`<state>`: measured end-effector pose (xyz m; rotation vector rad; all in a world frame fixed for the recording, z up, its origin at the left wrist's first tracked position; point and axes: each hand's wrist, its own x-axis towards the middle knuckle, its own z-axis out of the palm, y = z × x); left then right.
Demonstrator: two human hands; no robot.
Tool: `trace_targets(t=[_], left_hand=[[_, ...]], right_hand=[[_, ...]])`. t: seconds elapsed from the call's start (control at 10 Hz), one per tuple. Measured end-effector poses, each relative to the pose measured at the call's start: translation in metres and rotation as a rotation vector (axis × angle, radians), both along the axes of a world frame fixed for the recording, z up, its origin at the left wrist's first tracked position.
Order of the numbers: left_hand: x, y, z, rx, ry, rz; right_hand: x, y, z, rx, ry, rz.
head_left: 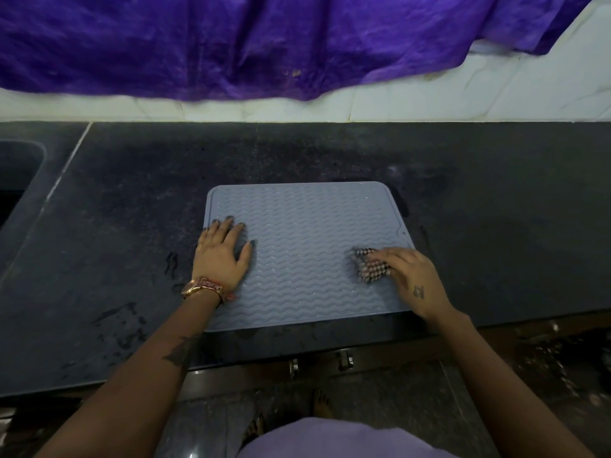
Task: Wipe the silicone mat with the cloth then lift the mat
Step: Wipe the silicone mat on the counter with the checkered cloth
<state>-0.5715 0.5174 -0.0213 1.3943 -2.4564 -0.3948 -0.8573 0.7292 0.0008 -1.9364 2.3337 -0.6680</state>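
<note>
Both hands are on the mat, as I see it through the head camera. My left hand (222, 256) lies flat with fingers spread on the left part of the silicone mat (304, 246), which I judge is there to pin it so it does not slide while wiping. My right hand (405, 276) has its fingers curled over a small bunched checked cloth (370, 265), pressing it onto the mat's right side near the front edge; wiping looks under way, lifting not yet begun. One grey mat with wavy ribs lies flat on the dark countertop (132, 226), close to its front edge. One cloth. One watch or bracelet (203, 290) on the left wrist. Behind, one purple sheet (231, 44) hangs over the white wall. At far left, part of one sink (20, 173).
</note>
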Motion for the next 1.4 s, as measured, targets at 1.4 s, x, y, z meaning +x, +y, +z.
trace_targets(t=[1.4], left_hand=[[0.001,0.001,0.000,-0.009,-0.011,-0.012]], right_hand=[[0.039,0.064,-0.012,-0.140,0.135,-0.137]])
